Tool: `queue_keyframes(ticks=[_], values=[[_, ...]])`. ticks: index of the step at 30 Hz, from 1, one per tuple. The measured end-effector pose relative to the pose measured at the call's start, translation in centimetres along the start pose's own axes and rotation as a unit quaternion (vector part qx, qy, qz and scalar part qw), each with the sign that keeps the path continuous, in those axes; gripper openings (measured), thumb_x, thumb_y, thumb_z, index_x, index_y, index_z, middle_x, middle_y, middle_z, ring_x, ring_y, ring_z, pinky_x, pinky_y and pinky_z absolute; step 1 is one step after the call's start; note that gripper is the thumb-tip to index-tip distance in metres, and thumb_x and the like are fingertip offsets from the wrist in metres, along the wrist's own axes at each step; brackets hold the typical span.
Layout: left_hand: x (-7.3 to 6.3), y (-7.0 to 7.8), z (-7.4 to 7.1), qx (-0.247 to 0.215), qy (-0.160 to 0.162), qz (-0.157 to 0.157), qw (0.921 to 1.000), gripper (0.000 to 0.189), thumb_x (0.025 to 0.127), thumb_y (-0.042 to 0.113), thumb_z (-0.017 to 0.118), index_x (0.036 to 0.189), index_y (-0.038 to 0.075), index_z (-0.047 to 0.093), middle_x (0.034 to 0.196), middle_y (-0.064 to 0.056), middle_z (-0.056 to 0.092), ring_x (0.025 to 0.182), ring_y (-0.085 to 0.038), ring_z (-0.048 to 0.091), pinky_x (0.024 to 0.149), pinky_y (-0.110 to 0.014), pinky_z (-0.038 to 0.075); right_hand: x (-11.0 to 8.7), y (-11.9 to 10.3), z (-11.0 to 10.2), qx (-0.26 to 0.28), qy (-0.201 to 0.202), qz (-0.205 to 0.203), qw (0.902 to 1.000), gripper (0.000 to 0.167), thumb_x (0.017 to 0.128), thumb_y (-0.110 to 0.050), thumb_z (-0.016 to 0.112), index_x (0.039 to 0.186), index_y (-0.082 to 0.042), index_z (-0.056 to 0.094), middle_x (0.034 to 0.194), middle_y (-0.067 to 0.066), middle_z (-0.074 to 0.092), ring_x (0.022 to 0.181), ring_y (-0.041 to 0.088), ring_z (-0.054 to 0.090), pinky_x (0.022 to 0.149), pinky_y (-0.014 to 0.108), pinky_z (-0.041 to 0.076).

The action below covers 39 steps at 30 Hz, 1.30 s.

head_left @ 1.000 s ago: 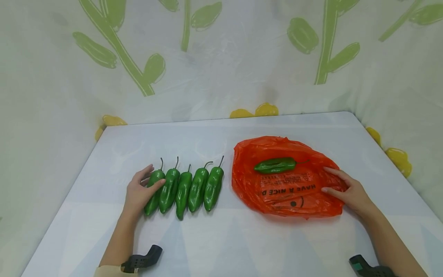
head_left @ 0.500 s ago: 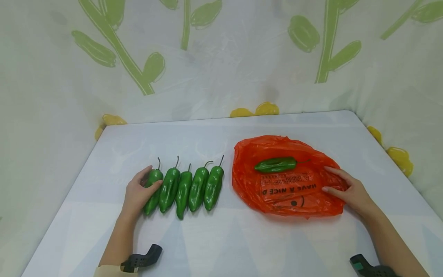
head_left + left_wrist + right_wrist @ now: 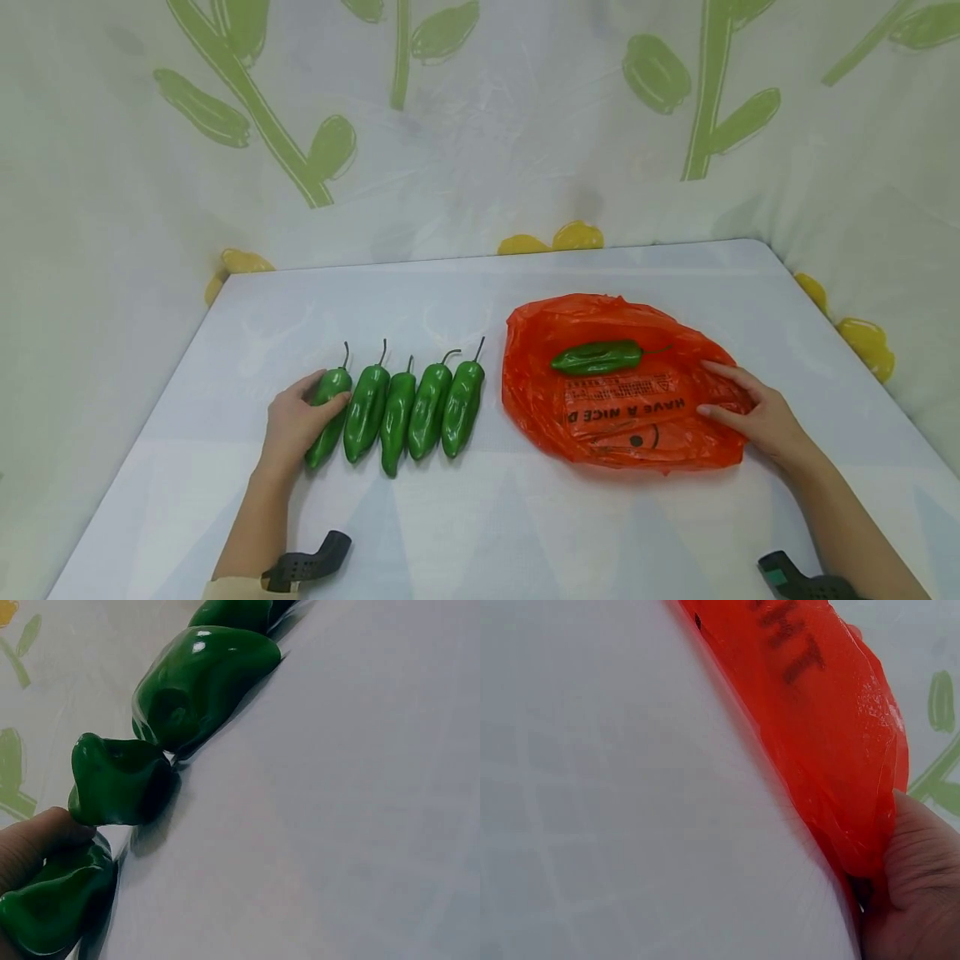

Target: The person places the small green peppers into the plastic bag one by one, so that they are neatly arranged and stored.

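Several glossy green peppers lie side by side at left centre in the head view. My left hand (image 3: 296, 421) holds the leftmost green pepper (image 3: 327, 429) between thumb and fingers; in the left wrist view the thumb (image 3: 41, 844) lies against that pepper (image 3: 60, 900). To the right, a red plastic bag (image 3: 540, 417) lies flat with printed lettering. One more green pepper (image 3: 597, 357) is on it or inside it; I cannot tell which. My right hand (image 3: 765, 417) rests on the bag's right end, index finger and thumb straight and spread apart. Its other fingers are hidden.
Both hands work over a white table (image 3: 480, 542). A pale curtain (image 3: 517, 142) with green plant prints hangs behind it. Dark wrist devices sit on both forearms, the left one (image 3: 307, 562) just above the table's near part.
The left hand and the leftmost pepper have shifted slightly left, widening the gap to the neighbouring pepper. The right hand and the red bag look unmoved.
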State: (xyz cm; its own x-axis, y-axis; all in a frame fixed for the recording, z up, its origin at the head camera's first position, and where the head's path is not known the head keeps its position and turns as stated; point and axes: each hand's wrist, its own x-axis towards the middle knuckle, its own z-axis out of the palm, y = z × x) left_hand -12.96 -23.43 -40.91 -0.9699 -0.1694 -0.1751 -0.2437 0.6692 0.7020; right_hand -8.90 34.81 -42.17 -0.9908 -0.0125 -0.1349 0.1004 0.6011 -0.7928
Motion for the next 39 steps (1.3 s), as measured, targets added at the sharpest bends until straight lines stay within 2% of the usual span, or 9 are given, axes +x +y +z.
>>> queue_keyframes(ticks=[8, 12, 17, 21, 26, 30, 39], values=[[-0.25, -0.17, 0.41, -0.012, 0.035, 0.028, 0.9989, 0.064, 0.089, 0.034, 0.061, 0.141, 0.002, 0.040, 0.135, -0.026, 0.044, 0.120, -0.040, 0.045, 0.096, -0.055, 0.041, 0.01, -0.01, -0.01, -0.007, -0.004, 0.008, 0.9999, 0.067, 0.090, -0.034, 0.064, 0.148, -0.026, 0.032, 0.151, 0.022, 0.024, 0.134, 0.043, 0.021, 0.079, 0.007, 0.042], [-0.33, -0.22, 0.60, -0.011, 0.074, 0.051, 0.9959, 0.060, 0.090, 0.029, 0.061, 0.141, 0.004, 0.041, 0.126, -0.025, 0.046, 0.113, -0.038, 0.046, 0.092, -0.054, 0.043, -0.03, 0.07, -0.02, -0.010, -0.005, 0.009, 0.9999, 0.066, 0.090, -0.034, 0.063, 0.148, -0.026, 0.032, 0.152, 0.021, 0.024, 0.135, 0.043, 0.021, 0.083, 0.013, 0.045], [-0.36, -0.23, 0.72, -0.021, 0.110, 0.068, 0.9913, 0.059, 0.090, 0.023, 0.062, 0.142, 0.006, 0.042, 0.120, -0.023, 0.046, 0.107, -0.035, 0.046, 0.088, -0.051, 0.043, -0.12, 0.16, 0.07, -0.003, -0.004, 0.004, 1.0000, 0.065, 0.090, -0.033, 0.063, 0.148, -0.026, 0.033, 0.152, 0.019, 0.024, 0.135, 0.042, 0.021, 0.080, 0.008, 0.042], [-0.43, -0.19, 0.73, -0.032, 0.121, 0.069, 0.9897, 0.062, 0.087, 0.023, 0.067, 0.142, 0.006, 0.042, 0.122, -0.021, 0.047, 0.107, -0.035, 0.047, 0.089, -0.050, 0.043, -0.12, 0.18, 0.12, 0.002, -0.003, -0.003, 1.0000, 0.065, 0.090, -0.032, 0.063, 0.148, -0.026, 0.033, 0.152, 0.017, 0.025, 0.136, 0.040, 0.021, 0.077, 0.003, 0.037], [-0.47, -0.11, 0.82, -0.048, 0.131, 0.045, 0.9891, 0.064, 0.082, 0.026, 0.073, 0.136, 0.004, 0.048, 0.126, -0.020, 0.053, 0.111, -0.034, 0.051, 0.091, -0.050, 0.045, -0.21, 0.20, 0.11, 0.007, -0.002, -0.006, 1.0000, 0.064, 0.091, -0.030, 0.063, 0.147, -0.026, 0.034, 0.153, 0.016, 0.024, 0.136, 0.039, 0.021, 0.077, 0.003, 0.037], [-0.49, 0.02, 0.86, -0.058, 0.127, 0.037, 0.9896, 0.063, 0.082, 0.028, 0.074, 0.135, 0.004, 0.049, 0.125, -0.020, 0.056, 0.108, -0.032, 0.055, 0.087, -0.047, 0.047, -0.23, 0.23, 0.09, 0.006, -0.001, -0.009, 0.9999, 0.064, 0.091, -0.030, 0.063, 0.147, -0.026, 0.034, 0.153, 0.015, 0.025, 0.136, 0.038, 0.021, 0.078, 0.002, 0.037], [-0.70, 0.46, 0.84, -0.077, 0.108, 0.046, 0.9900, 0.064, 0.083, 0.028, 0.073, 0.136, 0.004, 0.046, 0.127, -0.018, 0.052, 0.109, -0.030, 0.049, 0.089, -0.046, 0.044, -0.09, 0.08, -0.15, 0.000, -0.003, 0.000, 1.0000, 0.065, 0.091, -0.032, 0.063, 0.148, -0.026, 0.033, 0.152, 0.020, 0.023, 0.135, 0.043, 0.020, 0.076, 0.003, 0.038]])
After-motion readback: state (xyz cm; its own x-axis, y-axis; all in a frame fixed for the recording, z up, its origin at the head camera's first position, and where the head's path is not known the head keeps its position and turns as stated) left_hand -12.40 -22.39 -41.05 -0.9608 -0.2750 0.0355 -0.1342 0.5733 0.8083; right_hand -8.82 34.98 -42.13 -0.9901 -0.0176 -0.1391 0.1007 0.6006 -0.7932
